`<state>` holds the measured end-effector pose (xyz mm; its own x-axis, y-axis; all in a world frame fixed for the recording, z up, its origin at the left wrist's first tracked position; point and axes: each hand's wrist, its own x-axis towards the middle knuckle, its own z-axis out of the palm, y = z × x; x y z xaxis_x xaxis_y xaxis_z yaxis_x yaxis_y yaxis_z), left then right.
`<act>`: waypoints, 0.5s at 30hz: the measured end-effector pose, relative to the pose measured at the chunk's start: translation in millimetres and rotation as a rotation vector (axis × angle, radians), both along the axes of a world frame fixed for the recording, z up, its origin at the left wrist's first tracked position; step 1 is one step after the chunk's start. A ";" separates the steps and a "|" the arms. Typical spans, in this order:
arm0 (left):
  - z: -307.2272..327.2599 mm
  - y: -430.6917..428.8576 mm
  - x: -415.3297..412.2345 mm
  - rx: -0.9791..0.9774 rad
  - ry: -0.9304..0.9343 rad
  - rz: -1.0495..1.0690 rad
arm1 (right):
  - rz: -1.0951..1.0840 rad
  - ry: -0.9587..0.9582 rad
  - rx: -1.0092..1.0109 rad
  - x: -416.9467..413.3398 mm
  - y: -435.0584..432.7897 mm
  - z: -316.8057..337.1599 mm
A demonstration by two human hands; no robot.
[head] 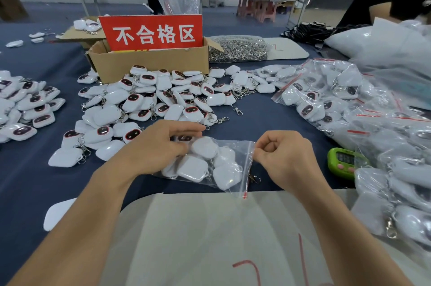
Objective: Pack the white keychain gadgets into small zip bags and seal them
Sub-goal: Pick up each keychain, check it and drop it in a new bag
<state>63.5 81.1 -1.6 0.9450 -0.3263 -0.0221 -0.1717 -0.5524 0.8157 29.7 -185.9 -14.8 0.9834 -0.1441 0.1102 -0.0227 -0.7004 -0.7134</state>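
Status: zip bag (210, 166) lies on the desk (268, 117) directly in front of you, holding several white gadgets (193, 170), its mouth turned toward your right.

Right grip (284, 159): you pinch the upper corner of the red zip strip (247, 169) between thumb and curled fingers.

Left grip (161, 143): released, fingers nearly straight, laid over the closed end of the bag and pressing the contents down.

Judgement: the seal does not look run through yet, since the lower end of the strip appears slack.

Risks from here:
1. A metal clasp (254, 178) sits right at the strip and seems to poke out of the mouth. If you close over it, the strip will probably jam or leave a gap. Tuck it inside first.
2. The bag bulges. Trapped air, or a gadget crowding the mouth, could spring the seal apart, so use your left grip to hold the contents back from the opening.
3. The loose pile (151, 103) lies just beyond your left grip, and a stray clasp could snag the bag.
4. The green timer (342, 162) stands near your right wrist, where a wide sweep could knock it.
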 end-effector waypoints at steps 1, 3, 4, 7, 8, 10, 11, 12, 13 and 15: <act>3.4 -1.2 -2.3 -0.106 0.040 -0.006 | -0.001 -0.003 0.000 0.2 -0.2 0.2; 8.2 -3.2 -6.7 -0.197 0.091 -0.062 | -0.005 -0.008 -0.001 0.8 -0.7 0.4; 9.5 -4.1 -9.3 -0.161 0.106 -0.085 | -0.005 -0.009 -0.005 1.1 -0.5 0.3; 11.9 -7.6 -12.7 -0.008 0.103 -0.071 | -0.007 -0.007 -0.008 1.0 -0.2 -1.0; 13.7 -9.1 -13.1 0.009 0.074 -0.058 | -0.008 -0.006 -0.009 0.9 -0.1 -1.3; 19.0 -16.7 -15.8 -0.007 0.002 -0.050 | -0.011 -0.004 -0.013 1.3 0.3 -1.4; 20.9 -23.6 -17.8 0.012 -0.044 -0.057 | -0.015 -0.003 -0.016 1.8 0.4 -1.3; 20.7 -32.0 -19.4 0.073 -0.099 -0.072 | -0.024 -0.007 -0.018 2.4 0.3 -1.0; 18.5 -41.4 -22.1 0.172 -0.159 -0.093 | -0.036 -0.014 -0.019 2.9 0.1 -0.9; 10.9 -57.0 -26.2 0.361 -0.236 -0.118 | -0.058 -0.037 -0.015 4.0 -1.8 -0.6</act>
